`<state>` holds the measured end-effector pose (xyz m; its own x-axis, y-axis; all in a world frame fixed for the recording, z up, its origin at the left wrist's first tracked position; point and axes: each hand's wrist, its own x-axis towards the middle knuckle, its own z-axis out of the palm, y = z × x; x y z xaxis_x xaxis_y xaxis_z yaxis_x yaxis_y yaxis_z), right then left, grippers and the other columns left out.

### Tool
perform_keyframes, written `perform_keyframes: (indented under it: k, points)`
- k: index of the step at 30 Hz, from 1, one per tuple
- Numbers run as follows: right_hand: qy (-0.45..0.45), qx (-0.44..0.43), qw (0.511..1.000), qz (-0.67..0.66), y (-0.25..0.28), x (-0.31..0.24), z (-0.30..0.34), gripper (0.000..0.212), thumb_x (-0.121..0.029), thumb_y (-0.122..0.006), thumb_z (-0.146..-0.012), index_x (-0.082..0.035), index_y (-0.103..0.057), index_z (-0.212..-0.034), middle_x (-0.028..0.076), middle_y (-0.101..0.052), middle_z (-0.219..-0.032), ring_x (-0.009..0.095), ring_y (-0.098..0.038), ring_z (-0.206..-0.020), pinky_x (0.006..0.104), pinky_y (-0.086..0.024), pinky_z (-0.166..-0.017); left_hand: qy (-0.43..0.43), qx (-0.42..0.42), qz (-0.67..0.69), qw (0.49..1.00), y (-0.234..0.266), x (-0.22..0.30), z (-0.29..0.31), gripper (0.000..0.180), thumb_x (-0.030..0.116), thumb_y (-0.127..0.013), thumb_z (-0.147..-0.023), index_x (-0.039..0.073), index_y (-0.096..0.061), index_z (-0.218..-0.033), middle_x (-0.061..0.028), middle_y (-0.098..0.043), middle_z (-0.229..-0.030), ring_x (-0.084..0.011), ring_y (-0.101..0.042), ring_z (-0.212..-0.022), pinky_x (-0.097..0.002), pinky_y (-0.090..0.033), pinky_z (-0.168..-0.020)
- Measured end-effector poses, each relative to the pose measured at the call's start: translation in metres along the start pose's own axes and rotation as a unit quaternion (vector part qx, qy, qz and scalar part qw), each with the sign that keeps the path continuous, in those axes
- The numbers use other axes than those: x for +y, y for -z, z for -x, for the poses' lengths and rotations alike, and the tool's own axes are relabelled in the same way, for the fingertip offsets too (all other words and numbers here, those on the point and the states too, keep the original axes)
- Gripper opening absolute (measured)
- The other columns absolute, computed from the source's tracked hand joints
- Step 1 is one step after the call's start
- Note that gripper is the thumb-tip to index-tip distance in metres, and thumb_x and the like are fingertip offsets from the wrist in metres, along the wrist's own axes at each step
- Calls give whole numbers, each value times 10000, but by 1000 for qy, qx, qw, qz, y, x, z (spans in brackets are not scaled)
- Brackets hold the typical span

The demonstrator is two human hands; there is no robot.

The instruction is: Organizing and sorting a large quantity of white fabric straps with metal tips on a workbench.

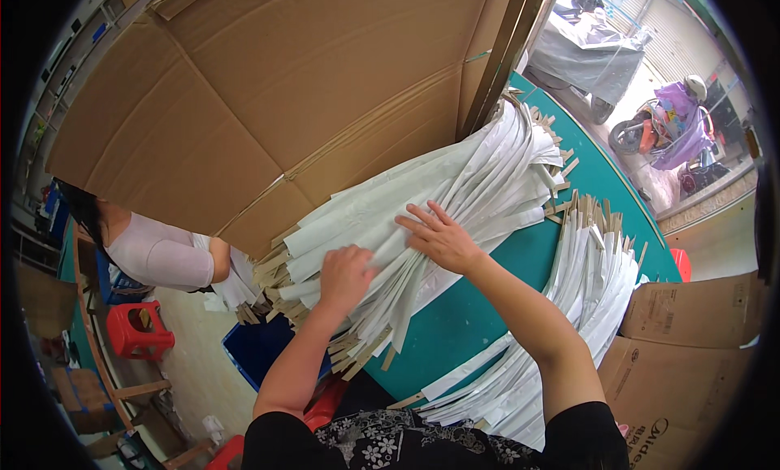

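A large pile of long white strips with brown, cardboard-like ends [422, 186] lies on the green table, fanned out from upper right to lower left. My right hand [443, 241] is open on top of it, fingers spread over the strips. Beside it, on the nearer left part of the pile, my left hand [345, 277] is closed, its fingers curled at the edges of the strips; the fingertips are partly hidden. A second bundle of white strips [581, 267] lies to the right, curving toward me and passing beneath my right forearm.
A tall cardboard sheet [244, 104] stands behind the pile. The green table [455, 348] has cardboard boxes [691, 316] at its right. At left are another person [162, 251], a red stool [140, 330] and a blue bin [258, 346]. Covered motorbikes [589, 56] stand outside.
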<state>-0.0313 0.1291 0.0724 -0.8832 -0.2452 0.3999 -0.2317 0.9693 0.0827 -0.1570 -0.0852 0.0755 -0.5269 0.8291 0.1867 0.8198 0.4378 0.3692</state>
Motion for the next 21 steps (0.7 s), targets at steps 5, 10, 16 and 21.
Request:
perform_keyframes:
  k: [5,10,16,21]
  points:
    - [7,-53,998,-15,-5,6,8,171,-130,-518,-850,-163,-560,-1012,21,-536,-1063,215,-488,-1170,471,-212,-1174,21,-7,59,998,3,-10,-17,336,233,-761,-751,77,-645,-1025,-96,-621,-1026,-291,-567,-1004,-391,-435,-850]
    - [18,-46,999,-17,-5,4,5,196,-116,-523,-842,-163,-539,-1032,23,-531,-995,211,-511,-1109,481,-227,-1166,78,75,-40,993,-4,-40,-34,435,262,-774,-730,87,-640,-1104,-88,-601,-1124,-268,-533,-1107,-433,-353,-960]
    - [-3,-6,1000,-3,0,1,3,169,-150,-523,-853,-164,-578,-1012,16,-532,-1107,201,-467,-1206,467,-222,-1166,-21,32,-32,999,12,-14,-23,228,233,-753,-741,58,-645,-841,-59,-643,-878,-280,-582,-937,-443,-391,-844]
    - [18,-31,999,26,0,4,5,124,-164,-531,-845,-169,-573,-961,2,-527,-1127,196,-463,-1211,470,-221,-1166,51,-241,127,961,26,5,-14,255,259,-737,-762,38,-637,-840,-65,-643,-845,-298,-593,-887,-406,-457,-728]
